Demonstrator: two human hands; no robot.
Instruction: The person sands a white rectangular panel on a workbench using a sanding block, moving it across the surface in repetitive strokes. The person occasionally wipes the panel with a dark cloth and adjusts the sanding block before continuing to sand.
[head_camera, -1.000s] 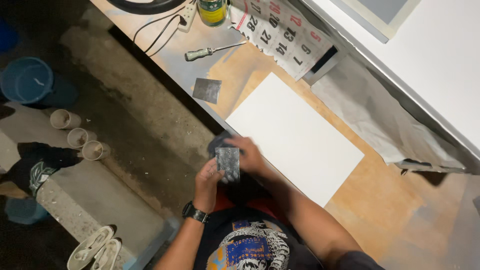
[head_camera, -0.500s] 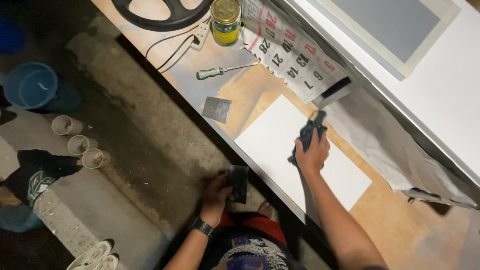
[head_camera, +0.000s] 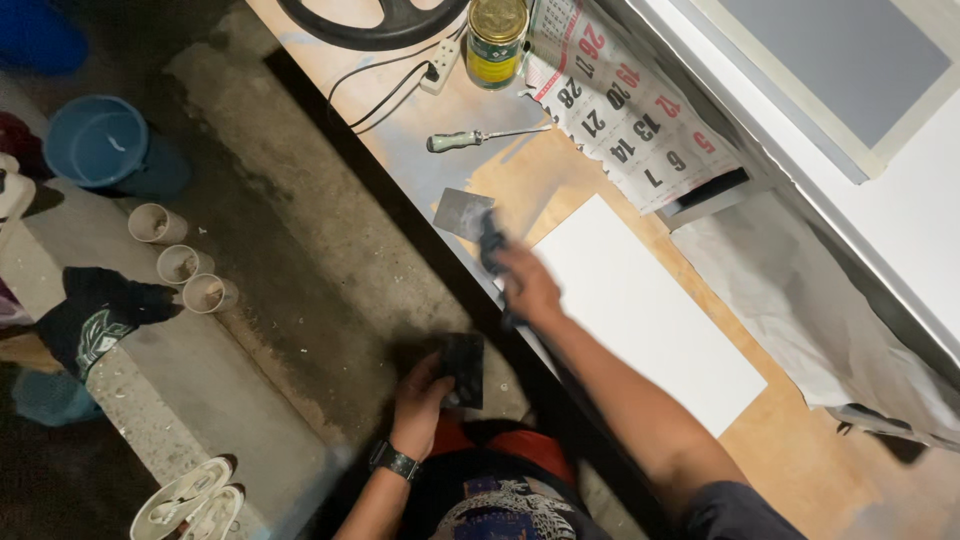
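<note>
Viewed from above, with the white rectangular board (head_camera: 648, 315) as landmark. Far left of the board, on the concrete floor, stand a blue plastic bucket (head_camera: 95, 140) and three small pale cups (head_camera: 181, 264), round-mouthed and upright.

The left hand (head_camera: 425, 395), below and left of the board and off the tabletop edge, is closed on a dark, flat, square sheet (head_camera: 465, 368) with a matte surface, probably abrasive paper. Half a second ago it held the sheet in much the same place.

The right hand (head_camera: 527, 283) has travelled from the board's upper middle to its near-left corner, where it is closed on a dark wad (head_camera: 491, 240), blurred by motion; what the wad is made of cannot be told. The sweep suggests wiping or rubbing along the board's smooth face, now at its left end.

Just left of the wad a small grey metallic square (head_camera: 463, 213) lies flat on the worn, paint-smeared wooden tabletop (head_camera: 800, 460). Above the board lie a green-handled screwdriver (head_camera: 480, 139), a yellow-labelled tin can (head_camera: 496, 42) and a torn calendar sheet (head_camera: 630, 115). To the board's right lies crumpled grey paper (head_camera: 800, 300).
</note>
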